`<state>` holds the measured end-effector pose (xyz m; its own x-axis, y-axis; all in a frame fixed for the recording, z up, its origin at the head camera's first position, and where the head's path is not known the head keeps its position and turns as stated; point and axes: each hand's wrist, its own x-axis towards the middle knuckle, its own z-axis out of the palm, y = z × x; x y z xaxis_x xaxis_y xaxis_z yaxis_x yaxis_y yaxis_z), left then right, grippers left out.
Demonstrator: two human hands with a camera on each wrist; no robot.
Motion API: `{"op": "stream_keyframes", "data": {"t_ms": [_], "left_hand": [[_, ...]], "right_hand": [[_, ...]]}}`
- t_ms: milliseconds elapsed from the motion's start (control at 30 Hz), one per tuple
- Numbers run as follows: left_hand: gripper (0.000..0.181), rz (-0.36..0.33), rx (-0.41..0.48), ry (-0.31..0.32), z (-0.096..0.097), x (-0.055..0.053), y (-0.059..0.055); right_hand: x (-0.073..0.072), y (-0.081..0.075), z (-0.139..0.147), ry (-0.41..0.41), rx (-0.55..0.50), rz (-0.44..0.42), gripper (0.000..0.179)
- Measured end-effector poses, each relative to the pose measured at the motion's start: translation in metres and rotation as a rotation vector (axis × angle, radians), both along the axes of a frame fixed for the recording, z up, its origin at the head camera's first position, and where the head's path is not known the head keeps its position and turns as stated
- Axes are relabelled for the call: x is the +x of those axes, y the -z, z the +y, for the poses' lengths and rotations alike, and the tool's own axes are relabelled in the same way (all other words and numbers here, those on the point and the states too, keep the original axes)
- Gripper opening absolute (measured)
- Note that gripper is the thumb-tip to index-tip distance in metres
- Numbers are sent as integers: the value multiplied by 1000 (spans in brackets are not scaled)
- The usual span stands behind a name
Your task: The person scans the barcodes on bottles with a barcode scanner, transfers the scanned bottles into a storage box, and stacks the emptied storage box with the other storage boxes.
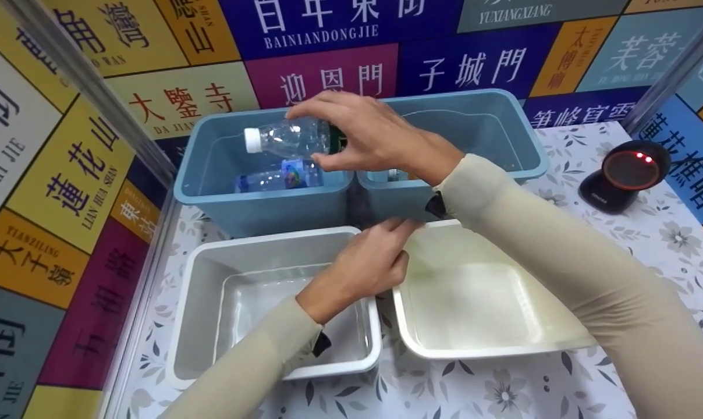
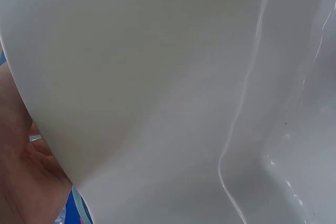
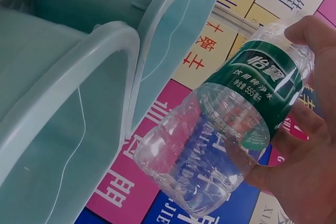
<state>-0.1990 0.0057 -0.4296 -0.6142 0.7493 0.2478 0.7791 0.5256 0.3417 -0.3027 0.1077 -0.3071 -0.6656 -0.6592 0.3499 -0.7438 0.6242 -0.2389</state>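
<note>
My right hand grips a clear plastic water bottle with a white cap and green label. It holds the bottle nearly level above the left blue bin, cap toward the left. In the right wrist view, thumb and fingers span the bottle around its green label. Inside that bin lies another clear bottle with a blue label. My left hand hovers by the inner corner of the left white bin, fingers loosely bent, with nothing seen in it; the left wrist view shows it partly, at the edge.
The right blue bin holds small items mostly hidden by my right arm. In front of it is a second white bin. A black scanner-like device with red lights stands at right on the flowered tabletop. Printed panels rise behind.
</note>
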Motion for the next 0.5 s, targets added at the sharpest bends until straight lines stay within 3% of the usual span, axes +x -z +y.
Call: {"op": "stream_keyframes", "data": {"t_ms": [233, 500], "left_hand": [[51, 54, 1, -1, 0, 1, 0], [49, 47, -7, -16, -2, 2, 1]], "right_hand": [[-2, 4, -10, -22, -14, 2, 64], [-4, 9, -22, -42, -9, -6, 64]]}}
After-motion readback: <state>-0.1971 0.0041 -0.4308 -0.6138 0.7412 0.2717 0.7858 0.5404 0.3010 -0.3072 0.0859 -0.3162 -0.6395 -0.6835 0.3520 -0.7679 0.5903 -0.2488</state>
